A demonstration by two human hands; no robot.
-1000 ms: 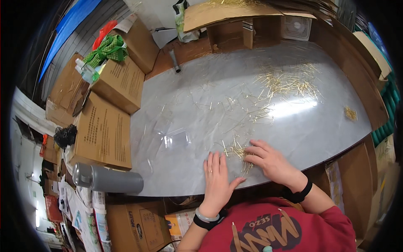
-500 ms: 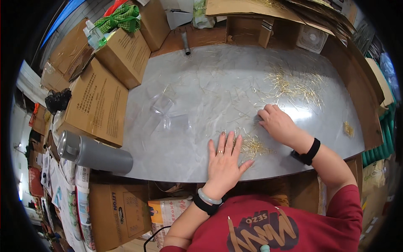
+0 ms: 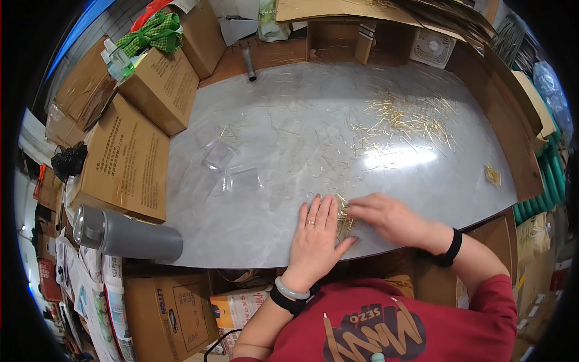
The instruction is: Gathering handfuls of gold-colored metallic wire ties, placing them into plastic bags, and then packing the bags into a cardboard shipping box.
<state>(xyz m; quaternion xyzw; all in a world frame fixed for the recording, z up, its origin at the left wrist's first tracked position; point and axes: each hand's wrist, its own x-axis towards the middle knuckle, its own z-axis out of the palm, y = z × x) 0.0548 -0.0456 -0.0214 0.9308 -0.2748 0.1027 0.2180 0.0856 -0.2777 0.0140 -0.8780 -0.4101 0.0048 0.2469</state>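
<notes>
My left hand (image 3: pixel 316 241) lies flat at the near edge of the grey tabletop (image 3: pixel 283 151), its fingers stretched forward. Just to its right, thin gold wire pieces with bent ends (image 3: pixel 345 224) form a small pile, partly covered by both hands. From the right, my right hand (image 3: pixel 395 222) reaches over that pile with straight fingers pointing left, its fingertips at the wires. A larger loose heap of the same gold wire pieces (image 3: pixel 416 120) spreads over the far right of the table. A compact gold bundle (image 3: pixel 493 175) sits near the right edge.
Clear plastic boxes (image 3: pixel 243 180) lie left of centre. A grey bottle (image 3: pixel 142 241) rests at the near left corner, beside cardboard boxes (image 3: pixel 129 154). At the back are a dark tube (image 3: pixel 249 66) and a white fan (image 3: pixel 432 48). A cardboard wall (image 3: pixel 500 114) borders the right side.
My right hand has moved nearer and left, from the middle of the table to the small pile, its fingers straightening. The pile is narrower and closer to my left hand. The view has shifted slightly.
</notes>
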